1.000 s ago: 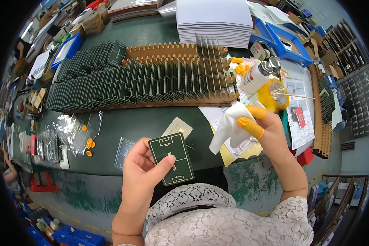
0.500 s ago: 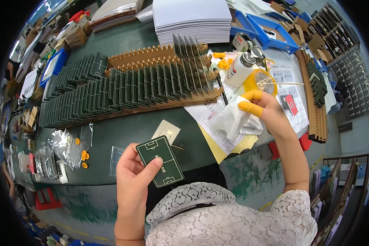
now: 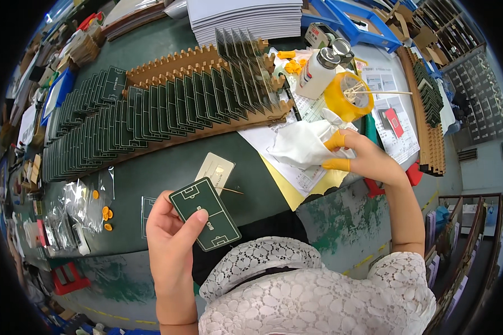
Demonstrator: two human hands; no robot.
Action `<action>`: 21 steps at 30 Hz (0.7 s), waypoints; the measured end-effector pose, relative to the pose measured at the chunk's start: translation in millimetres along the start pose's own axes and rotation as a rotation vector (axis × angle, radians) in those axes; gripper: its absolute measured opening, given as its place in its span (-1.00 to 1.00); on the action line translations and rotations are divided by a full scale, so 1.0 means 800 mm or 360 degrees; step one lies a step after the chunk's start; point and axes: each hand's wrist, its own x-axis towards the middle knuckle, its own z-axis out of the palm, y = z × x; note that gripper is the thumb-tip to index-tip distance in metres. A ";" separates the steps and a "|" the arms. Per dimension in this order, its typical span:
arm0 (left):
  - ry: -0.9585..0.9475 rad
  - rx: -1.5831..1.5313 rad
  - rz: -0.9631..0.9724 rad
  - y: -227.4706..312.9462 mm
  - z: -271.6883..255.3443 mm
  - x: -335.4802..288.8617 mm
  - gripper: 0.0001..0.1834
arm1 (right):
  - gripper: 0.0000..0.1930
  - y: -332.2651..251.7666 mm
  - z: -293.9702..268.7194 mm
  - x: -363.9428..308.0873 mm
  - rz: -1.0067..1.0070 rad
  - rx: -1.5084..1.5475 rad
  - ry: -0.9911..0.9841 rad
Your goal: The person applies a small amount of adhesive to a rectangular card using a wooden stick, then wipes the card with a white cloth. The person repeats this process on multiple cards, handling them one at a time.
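My left hand (image 3: 170,237) grips a dark green rectangular card (image 3: 222,224) marked with white football-pitch lines, the thumb lying across its face. Over the papers on the right, my right hand (image 3: 371,159) has orange finger cots on its thumb and forefinger. Those two digits are spread apart at the edge of a crumpled white cloth (image 3: 299,142), which rests on the papers. Just beyond the left hand lie a cream card (image 3: 215,169) and a thin wooden stick (image 3: 232,191). Another pitch-marked piece (image 3: 146,209) is partly hidden behind that hand.
Long slotted brown racks (image 3: 173,64) hold many upright green cards (image 3: 151,114). A white bottle (image 3: 318,72) stands beside a yellow tape roll (image 3: 343,100) holding sticks. Clear plastic bags (image 3: 84,204) and loose orange finger cots (image 3: 106,212) lie at the left. A white stack (image 3: 251,17) is behind.
The right hand's thumb and forefinger have spread, and the cloth they pinched now lies on the papers. The left hand still holds the green card. The whole view has shifted slightly.
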 end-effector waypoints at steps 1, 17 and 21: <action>0.0001 -0.0006 0.0001 0.000 0.001 0.000 -0.79 | -0.68 0.004 0.004 0.003 0.0041 -0.0022 0.0015; -0.0013 -0.0064 -0.0027 -0.003 -0.005 -0.001 -0.79 | -0.86 -0.003 0.009 0.023 -0.0159 0.0748 0.0391; -0.0016 -0.0046 -0.0021 -0.002 -0.004 -0.001 -0.79 | -0.86 -0.025 0.004 0.023 -0.0100 0.1428 0.0179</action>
